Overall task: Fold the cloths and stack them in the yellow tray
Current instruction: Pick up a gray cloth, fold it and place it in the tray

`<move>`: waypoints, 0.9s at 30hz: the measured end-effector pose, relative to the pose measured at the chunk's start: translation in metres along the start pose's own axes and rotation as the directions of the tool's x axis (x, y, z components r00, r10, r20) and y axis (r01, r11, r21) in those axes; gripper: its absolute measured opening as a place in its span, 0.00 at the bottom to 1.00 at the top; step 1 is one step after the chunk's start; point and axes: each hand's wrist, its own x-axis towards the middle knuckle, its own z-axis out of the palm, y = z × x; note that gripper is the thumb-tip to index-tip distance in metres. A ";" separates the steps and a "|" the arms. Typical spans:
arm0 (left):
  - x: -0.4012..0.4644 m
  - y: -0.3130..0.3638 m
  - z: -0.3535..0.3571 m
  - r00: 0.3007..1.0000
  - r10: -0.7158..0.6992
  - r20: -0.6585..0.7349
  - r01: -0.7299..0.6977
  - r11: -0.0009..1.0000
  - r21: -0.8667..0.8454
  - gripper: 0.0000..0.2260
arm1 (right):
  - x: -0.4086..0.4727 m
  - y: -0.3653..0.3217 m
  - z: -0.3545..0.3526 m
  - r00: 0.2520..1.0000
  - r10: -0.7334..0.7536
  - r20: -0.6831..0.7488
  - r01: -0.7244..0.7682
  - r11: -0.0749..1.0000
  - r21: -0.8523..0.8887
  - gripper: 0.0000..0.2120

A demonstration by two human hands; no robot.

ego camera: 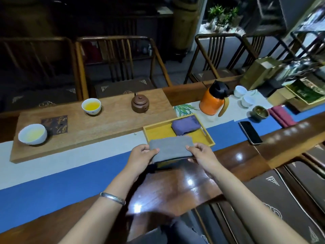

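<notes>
Head view. Left hand grips the left end of a folded grey cloth, thumb on top, fingers curled beneath. Right hand grips the right end the same way, thumb over the upper face. The cloth is held flat between both hands, above the near edge of the yellow tray and overlapping it; whether it touches the tray cannot be told. A folded purple cloth lies inside the tray at its far right part. The tray sits on the table, partly on a blue runner.

A silver bangle circles the left wrist. To the left stands a wooden tea board carrying a brown teapot, a cup of yellow tea and a white bowl of pale liquid. Right of the tray: an orange flask with black top, white cups, a dark green bowl, folded red cloths and a black phone, all apart from the tray. Wooden chairs stand beyond the table
</notes>
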 end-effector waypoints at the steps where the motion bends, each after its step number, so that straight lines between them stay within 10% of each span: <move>1: 0.009 0.000 0.014 1.000 -0.006 -0.020 0.006 1.000 0.002 0.09 | 0.011 -0.004 -0.013 1.000 -0.010 0.016 0.011 0.999 -0.037 0.07; 27: 0.152 -0.045 0.176 0.901 -0.175 -0.398 0.303 0.909 0.285 0.08 | 0.209 0.039 -0.122 0.973 -0.175 0.152 0.229 0.622 -0.749 0.12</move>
